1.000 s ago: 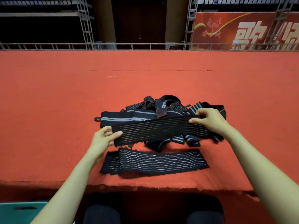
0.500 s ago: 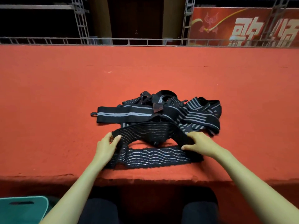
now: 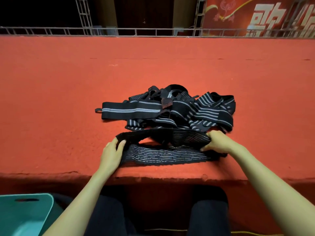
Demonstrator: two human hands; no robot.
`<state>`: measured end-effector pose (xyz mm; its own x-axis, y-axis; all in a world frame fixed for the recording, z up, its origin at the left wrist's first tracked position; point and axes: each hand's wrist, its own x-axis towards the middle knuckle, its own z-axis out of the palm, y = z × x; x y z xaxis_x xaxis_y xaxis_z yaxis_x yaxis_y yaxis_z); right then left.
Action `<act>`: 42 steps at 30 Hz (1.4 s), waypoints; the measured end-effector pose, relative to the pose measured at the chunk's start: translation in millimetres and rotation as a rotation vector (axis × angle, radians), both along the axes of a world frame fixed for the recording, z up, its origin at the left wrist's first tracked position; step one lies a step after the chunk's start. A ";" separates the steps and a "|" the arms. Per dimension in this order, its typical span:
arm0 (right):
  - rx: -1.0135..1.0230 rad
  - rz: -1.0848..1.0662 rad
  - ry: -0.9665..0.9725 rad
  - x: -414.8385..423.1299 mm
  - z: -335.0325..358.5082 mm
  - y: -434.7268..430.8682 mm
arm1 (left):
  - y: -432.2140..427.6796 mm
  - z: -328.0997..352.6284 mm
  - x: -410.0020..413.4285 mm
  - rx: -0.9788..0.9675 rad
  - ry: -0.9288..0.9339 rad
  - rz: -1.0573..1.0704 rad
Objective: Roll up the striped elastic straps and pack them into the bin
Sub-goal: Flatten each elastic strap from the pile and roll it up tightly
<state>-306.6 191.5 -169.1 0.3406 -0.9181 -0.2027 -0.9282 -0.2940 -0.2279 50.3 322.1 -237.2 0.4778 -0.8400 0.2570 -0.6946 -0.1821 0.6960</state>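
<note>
Striped strap (image 3: 170, 136), pinched at each end by left hand (image 3: 110, 155) and right hand (image 3: 216, 142), held just above second strap (image 3: 163, 156) at table (image 3: 51, 116) edge, apparently aligned for rolling.

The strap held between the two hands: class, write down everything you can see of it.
The held strap is a wide black elastic band, ribbed and knitted-looking, with thin pale lengthwise stripes. Unrolled, it spans sideways in a shallow arch. The left hand pinches its left end; the right hand grips its right end. It sits over a similar flat strap near the front edge of the red table, before the tangled pile; contact with either is unclear.
</note>
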 end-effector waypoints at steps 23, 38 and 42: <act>-0.237 0.203 0.138 -16.7 5.3 20.0 | 12.0 19.4 -13.6 -0.240 0.328 -0.090; -0.412 0.006 -0.345 -55.7 -43.6 42.1 | 47.5 22.2 13.9 -0.170 0.701 -0.012; -0.242 -0.121 -0.461 -48.0 -37.6 47.1 | 45.4 28.6 2.0 -0.160 0.590 0.003</act>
